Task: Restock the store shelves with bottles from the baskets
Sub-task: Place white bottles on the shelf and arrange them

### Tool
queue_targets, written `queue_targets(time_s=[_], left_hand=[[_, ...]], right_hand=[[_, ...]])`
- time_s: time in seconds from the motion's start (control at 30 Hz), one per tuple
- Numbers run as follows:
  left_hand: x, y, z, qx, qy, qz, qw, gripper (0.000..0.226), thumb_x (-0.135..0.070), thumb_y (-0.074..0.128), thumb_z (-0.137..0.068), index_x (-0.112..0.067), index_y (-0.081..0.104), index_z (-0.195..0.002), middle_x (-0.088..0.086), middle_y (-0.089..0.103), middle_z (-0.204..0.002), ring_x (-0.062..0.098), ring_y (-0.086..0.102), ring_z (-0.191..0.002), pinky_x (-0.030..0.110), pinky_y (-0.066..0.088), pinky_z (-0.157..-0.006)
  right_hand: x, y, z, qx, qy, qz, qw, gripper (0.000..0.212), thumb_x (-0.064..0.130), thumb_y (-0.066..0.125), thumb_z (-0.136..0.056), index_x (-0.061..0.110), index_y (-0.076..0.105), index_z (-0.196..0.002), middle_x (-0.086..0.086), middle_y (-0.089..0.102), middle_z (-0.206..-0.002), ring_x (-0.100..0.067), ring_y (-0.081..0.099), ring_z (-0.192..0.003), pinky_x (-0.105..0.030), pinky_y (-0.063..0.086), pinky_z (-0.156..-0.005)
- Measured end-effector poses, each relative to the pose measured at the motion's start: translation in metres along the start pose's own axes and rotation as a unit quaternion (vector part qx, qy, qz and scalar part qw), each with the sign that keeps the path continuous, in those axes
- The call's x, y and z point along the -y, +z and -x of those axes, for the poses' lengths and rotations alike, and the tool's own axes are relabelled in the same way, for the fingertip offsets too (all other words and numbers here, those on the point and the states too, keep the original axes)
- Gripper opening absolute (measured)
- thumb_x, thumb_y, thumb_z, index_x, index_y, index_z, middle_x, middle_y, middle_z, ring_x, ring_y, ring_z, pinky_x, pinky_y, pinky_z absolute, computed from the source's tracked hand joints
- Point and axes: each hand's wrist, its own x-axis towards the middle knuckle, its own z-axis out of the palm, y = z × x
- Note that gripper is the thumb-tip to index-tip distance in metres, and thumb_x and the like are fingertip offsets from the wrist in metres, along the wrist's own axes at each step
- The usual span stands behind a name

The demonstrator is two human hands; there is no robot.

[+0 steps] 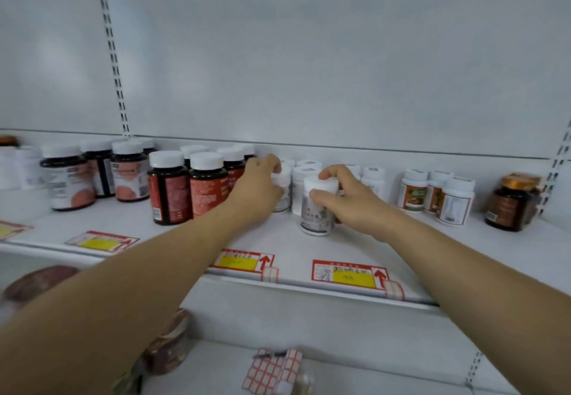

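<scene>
On the white shelf (463, 249) both my hands reach into a cluster of small white bottles. My left hand (258, 187) grips a white bottle (282, 190) at the cluster's left side, its fingers curled over the cap. My right hand (346, 200) holds the front white bottle (318, 209), which has a grey label, thumb on its side and fingers over the cap. That bottle stands upright on the shelf. More white bottles (306, 172) stand right behind it, partly hidden by my hands.
Dark bottles with red labels (188, 187) stand left of my hands, and pink-labelled ones (102, 175) further left. White bottles with green-red labels (438, 193) and a brown jar (513, 203) stand at the right. Price tags (349, 274) line the shelf edge. A lower shelf holds dark jars (167, 342).
</scene>
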Motion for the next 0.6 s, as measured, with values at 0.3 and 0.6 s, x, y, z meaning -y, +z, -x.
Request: queue_targets(time_s=[0.3, 0.6], left_hand=[[-0.006, -0.029, 0.025, 0.035, -0.153, 0.485, 0.860, 0.022, -0.011, 0.044, -0.093, -0.021, 0.054, -0.109, 0.013, 0.062, -0.103, 0.026, 0.059, -0.089, 0.050, 0.049, -0.085], [0.006, -0.016, 0.032, 0.094, -0.125, 0.606, 0.780, 0.024, -0.021, 0.042, -0.097, -0.032, 0.055, -0.114, -0.001, 0.070, -0.095, 0.016, 0.068, -0.080, 0.037, 0.054, -0.071]], right_hand=[[0.025, -0.002, -0.008, 0.001, 0.112, -0.471, 0.875, 0.038, 0.027, 0.048, -0.091, 0.009, 0.055, -0.124, -0.012, 0.064, -0.107, -0.027, 0.063, -0.094, -0.039, 0.052, -0.086], [0.020, 0.004, -0.003, 0.034, 0.100, -0.550, 0.828, 0.018, 0.026, 0.052, -0.092, 0.010, 0.059, -0.097, -0.008, 0.069, -0.068, -0.021, 0.066, -0.057, -0.033, 0.057, -0.056]])
